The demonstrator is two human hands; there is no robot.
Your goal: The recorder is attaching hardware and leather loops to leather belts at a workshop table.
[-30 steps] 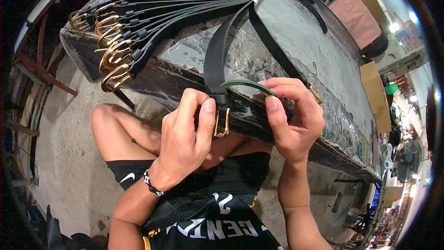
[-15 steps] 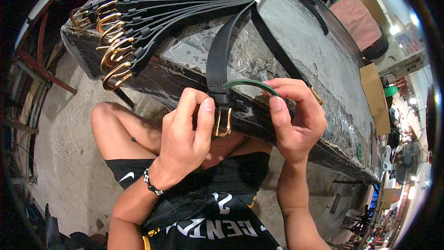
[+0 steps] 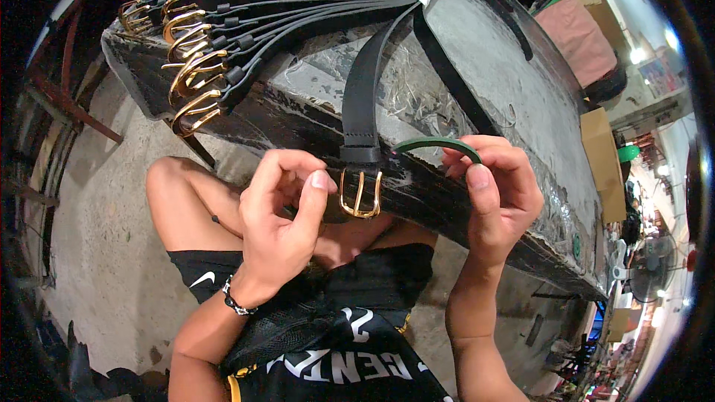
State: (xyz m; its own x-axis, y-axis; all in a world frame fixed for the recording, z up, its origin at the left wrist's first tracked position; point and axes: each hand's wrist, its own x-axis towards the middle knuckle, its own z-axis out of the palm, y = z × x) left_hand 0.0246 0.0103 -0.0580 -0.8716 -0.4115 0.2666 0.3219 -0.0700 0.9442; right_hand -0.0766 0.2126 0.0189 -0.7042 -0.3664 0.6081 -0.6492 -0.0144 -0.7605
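Pinching a curved green strip [image 3: 438, 146], the right hand [image 3: 497, 195] grips at the worn black workbench [image 3: 484, 67] edge; left hand [image 3: 279, 212], fingers curled, holds the gold metal buckle [image 3: 360, 195] of a black leather belt [image 3: 363, 97]. Beyond, gold-buckled black belts [image 3: 223, 52] fan out.

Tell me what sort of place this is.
Probably a belt-making workshop or market stall: black belts with gold buckles lie fanned on a worn workbench, and stacked boxes and a fan stand behind.
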